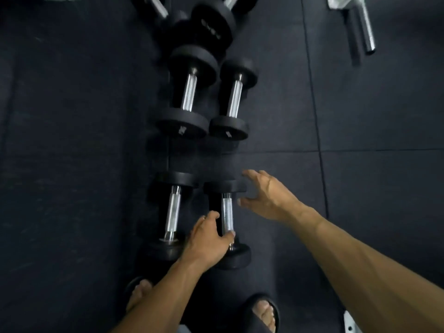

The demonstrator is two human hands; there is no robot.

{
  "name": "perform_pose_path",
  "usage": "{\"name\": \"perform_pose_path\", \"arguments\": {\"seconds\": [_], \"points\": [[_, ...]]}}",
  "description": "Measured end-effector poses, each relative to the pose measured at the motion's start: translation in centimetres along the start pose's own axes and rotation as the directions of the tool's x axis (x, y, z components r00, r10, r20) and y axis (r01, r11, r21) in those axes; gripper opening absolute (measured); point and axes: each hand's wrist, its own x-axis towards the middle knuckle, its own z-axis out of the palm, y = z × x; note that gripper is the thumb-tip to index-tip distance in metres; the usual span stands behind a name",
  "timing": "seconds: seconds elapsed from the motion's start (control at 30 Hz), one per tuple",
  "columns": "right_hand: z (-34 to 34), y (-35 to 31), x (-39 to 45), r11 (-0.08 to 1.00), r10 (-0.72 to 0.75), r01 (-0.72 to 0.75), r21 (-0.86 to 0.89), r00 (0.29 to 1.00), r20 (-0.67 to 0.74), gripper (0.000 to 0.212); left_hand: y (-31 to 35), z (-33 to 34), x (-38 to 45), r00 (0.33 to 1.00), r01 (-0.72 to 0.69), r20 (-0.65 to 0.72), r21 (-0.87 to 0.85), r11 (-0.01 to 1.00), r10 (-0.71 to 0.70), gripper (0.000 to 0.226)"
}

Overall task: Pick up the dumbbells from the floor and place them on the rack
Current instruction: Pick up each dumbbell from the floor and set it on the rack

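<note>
Two black dumbbells with chrome handles lie side by side on the dark floor just in front of my feet: the near left dumbbell (172, 212) and the near right dumbbell (227, 212). My left hand (207, 239) reaches in between them, its fingers curled against the lower end of the right dumbbell's handle without closing around it. My right hand (266, 195) hovers open beside that dumbbell's far head, fingers spread. Farther off lie a second pair, a larger dumbbell (188, 92) and a smaller dumbbell (234, 98). No rack is in view.
More dumbbells (211, 22) are piled at the top centre. A chrome bar on a white frame (367, 27) sticks out at the top right. My sandalled feet (263, 311) stand at the bottom edge. Rubber floor mats (72, 164) stretch to both sides.
</note>
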Motion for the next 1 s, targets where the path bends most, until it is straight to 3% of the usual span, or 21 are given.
{"name": "perform_pose_path", "arguments": {"seconds": [0.1, 0.2, 0.33, 0.47, 0.7, 1.0], "points": [[4.0, 2.0, 5.4, 0.999, -0.037, 0.038, 0.031, 0.999, -0.009, 0.081, -2.5, 3.9, 5.5, 0.996, 0.057, -0.063, -0.079, 0.995, -0.062, 0.070], [6.2, 2.8, 8.0, 0.995, -0.085, 0.086, 0.058, 0.996, -0.022, 0.074, -4.0, 6.3, 7.7, 0.995, 0.082, -0.052, -0.136, 0.987, -0.090, 0.077], [7.6, 3.8, 9.8, 0.987, -0.141, 0.147, 0.070, 0.987, -0.081, 0.051, -5.1, 8.9, 8.2, 0.995, 0.098, 0.007, -0.133, 0.986, -0.098, 0.053], [7.6, 4.6, 10.2, 0.975, -0.202, 0.211, 0.070, 0.972, -0.120, 0.041, -5.3, 9.7, 8.4, 0.994, 0.099, -0.026, -0.185, 0.978, -0.105, 0.050], [6.5, 4.3, 7.6, 0.975, -0.152, 0.170, 0.139, 0.979, -0.134, 0.033, -4.3, 8.5, 6.2, 0.996, 0.092, -0.003, -0.097, 0.991, -0.092, 0.057], [-2.0, -0.1, -2.0, 0.981, -0.115, 0.138, 0.134, 0.979, -0.167, 0.029, 1.1, 1.5, -3.7, 0.998, -0.034, 0.047, -0.056, 0.998, 0.037, 0.041]]}}
